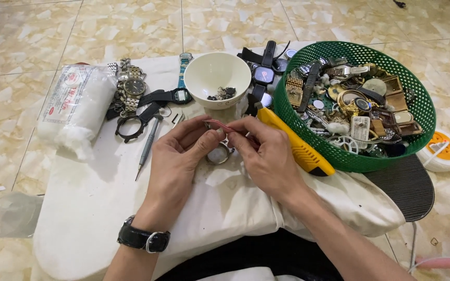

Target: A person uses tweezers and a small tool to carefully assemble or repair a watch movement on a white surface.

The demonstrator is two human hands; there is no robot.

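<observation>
Steel-coloured and round, the watch case (219,154) sits between both hands on the cloth-covered desk (95,208). The left hand (175,161) steadies it, fingers curled together against its rim. The right hand (269,158) has its fingers pinched shut on thin red tweezers (225,126) angled over the case. Good work here probably means keeping the case pressed flat, wrists resting on the cloth, and the tweezer tips moving slowly so nothing small springs away.

Just beyond the hands stands a white bowl (217,78) holding small dark parts. A green basket (412,104) heaped with watch pieces stands to the right, with a yellow knife (295,143) leaning against it. Loose watches (131,88), a screwdriver (148,145) and a cotton pack (76,104) lie to the left. Below is a beige marbled tile floor (37,36).
</observation>
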